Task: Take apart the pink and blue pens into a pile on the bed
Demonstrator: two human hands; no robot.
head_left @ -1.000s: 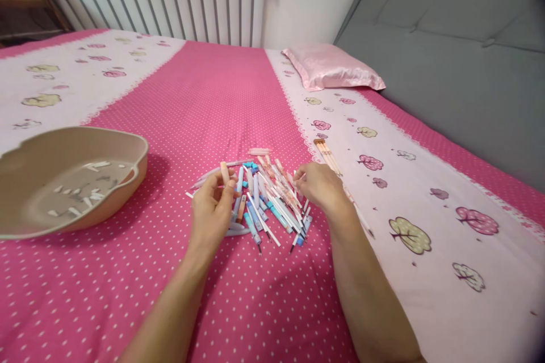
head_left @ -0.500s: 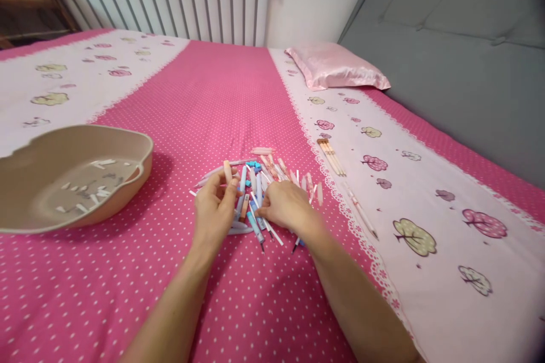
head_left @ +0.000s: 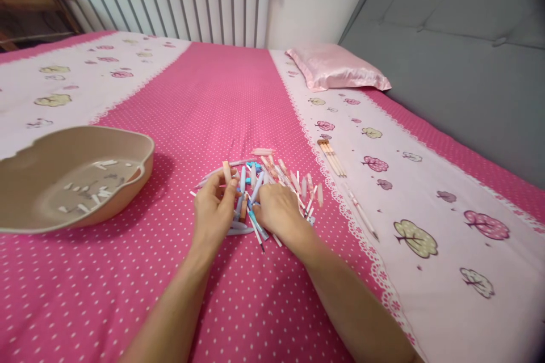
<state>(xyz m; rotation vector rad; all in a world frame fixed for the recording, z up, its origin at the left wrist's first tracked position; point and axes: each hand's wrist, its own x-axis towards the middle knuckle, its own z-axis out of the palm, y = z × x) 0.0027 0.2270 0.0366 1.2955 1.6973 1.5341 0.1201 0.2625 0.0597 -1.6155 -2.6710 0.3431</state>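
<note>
My left hand (head_left: 215,201) is closed, with a short pale orange pen part (head_left: 227,171) upright between thumb and fingers; whether it is a cap or a barrel I cannot tell. My right hand (head_left: 279,210) reaches palm down into a loose pile of pen parts, its fingers curled and mostly hidden. Whatever it grips is out of sight. Beside its thumb lies a light blue pen piece (head_left: 260,226) and a thin white refill (head_left: 256,229) with a dark tip. Lilac barrels (head_left: 240,228) lie by my left hand, pink patterned barrels (head_left: 284,169) beyond my right.
A beige basin (head_left: 147,164) with small white pieces (head_left: 100,195) inside stands at left. Right of the pile, several cream pens with brown ends (head_left: 332,157) lie side by side, near a single pale pen (head_left: 361,212). A pink pillow (head_left: 336,67) lies by the grey headboard (head_left: 447,57).
My right hand has shifted slightly within the pile, and the blue pieces and white refills around it have moved. The left hand keeps its pale orange part nearly still.
</note>
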